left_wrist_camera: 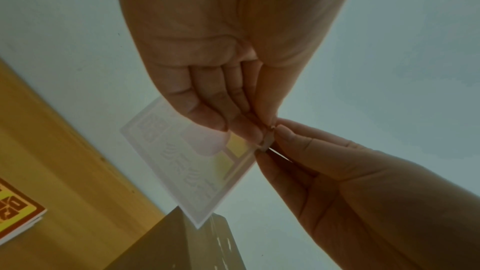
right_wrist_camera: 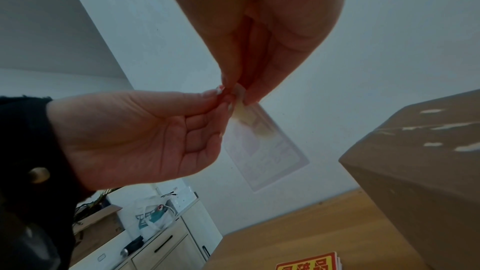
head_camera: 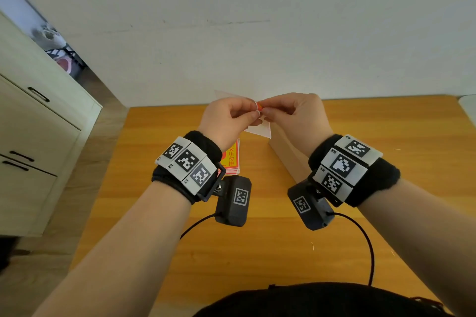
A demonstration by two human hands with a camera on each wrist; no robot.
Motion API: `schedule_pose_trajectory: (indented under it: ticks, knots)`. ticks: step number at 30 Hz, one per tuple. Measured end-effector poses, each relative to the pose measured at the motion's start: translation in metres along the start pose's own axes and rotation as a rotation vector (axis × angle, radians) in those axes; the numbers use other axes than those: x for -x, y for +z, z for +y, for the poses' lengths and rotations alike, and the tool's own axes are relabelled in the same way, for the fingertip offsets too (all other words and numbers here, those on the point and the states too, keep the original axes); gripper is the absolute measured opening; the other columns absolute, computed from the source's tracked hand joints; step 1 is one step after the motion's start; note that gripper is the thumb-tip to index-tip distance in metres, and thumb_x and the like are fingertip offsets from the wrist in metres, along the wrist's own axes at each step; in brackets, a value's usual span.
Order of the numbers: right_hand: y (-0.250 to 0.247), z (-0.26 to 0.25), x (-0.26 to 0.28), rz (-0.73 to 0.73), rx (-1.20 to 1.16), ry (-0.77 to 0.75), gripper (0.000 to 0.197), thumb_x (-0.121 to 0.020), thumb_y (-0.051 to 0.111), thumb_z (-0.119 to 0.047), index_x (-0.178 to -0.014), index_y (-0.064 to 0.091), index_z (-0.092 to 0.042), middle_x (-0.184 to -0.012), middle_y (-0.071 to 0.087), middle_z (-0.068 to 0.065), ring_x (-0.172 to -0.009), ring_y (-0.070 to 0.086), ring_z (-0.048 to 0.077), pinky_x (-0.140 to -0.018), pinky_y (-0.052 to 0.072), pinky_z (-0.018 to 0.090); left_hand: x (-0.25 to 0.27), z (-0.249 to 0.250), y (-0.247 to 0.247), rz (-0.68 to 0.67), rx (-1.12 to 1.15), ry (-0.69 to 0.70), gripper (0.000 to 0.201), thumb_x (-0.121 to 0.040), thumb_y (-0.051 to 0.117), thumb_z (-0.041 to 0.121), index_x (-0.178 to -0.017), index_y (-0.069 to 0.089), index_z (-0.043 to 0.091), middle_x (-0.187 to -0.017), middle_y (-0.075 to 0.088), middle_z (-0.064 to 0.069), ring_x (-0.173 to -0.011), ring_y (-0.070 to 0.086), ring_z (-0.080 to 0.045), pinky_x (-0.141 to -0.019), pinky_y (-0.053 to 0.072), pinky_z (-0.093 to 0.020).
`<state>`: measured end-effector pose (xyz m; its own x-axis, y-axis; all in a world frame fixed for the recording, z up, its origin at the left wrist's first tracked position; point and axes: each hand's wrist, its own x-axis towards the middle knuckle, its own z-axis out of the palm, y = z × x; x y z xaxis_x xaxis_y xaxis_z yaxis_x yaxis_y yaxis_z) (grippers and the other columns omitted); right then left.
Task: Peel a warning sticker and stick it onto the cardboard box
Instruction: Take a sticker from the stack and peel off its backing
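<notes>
Both hands are raised above the table and meet at one corner of a warning sticker sheet [head_camera: 260, 131], seen from its white back. My left hand [head_camera: 255, 111] pinches that corner between thumb and fingertips. My right hand [head_camera: 263, 108] pinches the same corner, where a bit of orange shows. In the left wrist view the sheet [left_wrist_camera: 187, 163] hangs down with its print showing faintly through. The brown cardboard box [head_camera: 288, 159] lies on the table below the hands, also seen as the box [right_wrist_camera: 415, 161]. A stack of red-and-yellow stickers [head_camera: 231, 159] lies under my left wrist.
The orange wooden table [head_camera: 386, 175] ends at a white wall. A pale cabinet with drawers [head_camera: 38, 123] stands to the left. Black cables [head_camera: 365, 239] run from the wrist cameras towards me. A white object [head_camera: 468, 108] sits at the table's far right edge.
</notes>
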<state>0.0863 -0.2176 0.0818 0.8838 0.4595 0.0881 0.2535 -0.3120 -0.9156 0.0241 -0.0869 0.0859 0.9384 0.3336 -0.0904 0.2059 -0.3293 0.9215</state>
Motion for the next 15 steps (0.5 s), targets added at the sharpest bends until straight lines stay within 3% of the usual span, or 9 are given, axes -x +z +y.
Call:
schedule_pose_trajectory:
  ticks: [8,15]
  knots:
    - [-0.0014,0.0008,0.0028,0.001,-0.007,0.003,0.02,-0.085,0.064,-0.009,-0.103,0.074,-0.009,-0.087,0.068,-0.003,-0.085,0.065,0.01,-0.077,0.049,0.009,0.0036,0.0017,0.0018,0.009,-0.012,0.003,0.02,-0.09,0.056,0.008,-0.108,0.066,0.005,-0.082,0.067,0.006,-0.058,0.064,0.015,-0.062,0.051,-0.001]
    - [-0.001,0.0017,0.0042,0.0,-0.014,0.017,0.02,-0.085,0.064,-0.01,-0.103,0.074,-0.011,-0.092,0.072,0.001,-0.09,0.067,0.012,-0.082,0.051,0.017,0.0058,0.0033,0.002,0.016,-0.015,-0.005,0.02,-0.089,0.06,0.011,-0.107,0.066,0.006,-0.086,0.067,0.003,-0.06,0.064,0.012,-0.062,0.05,-0.001]
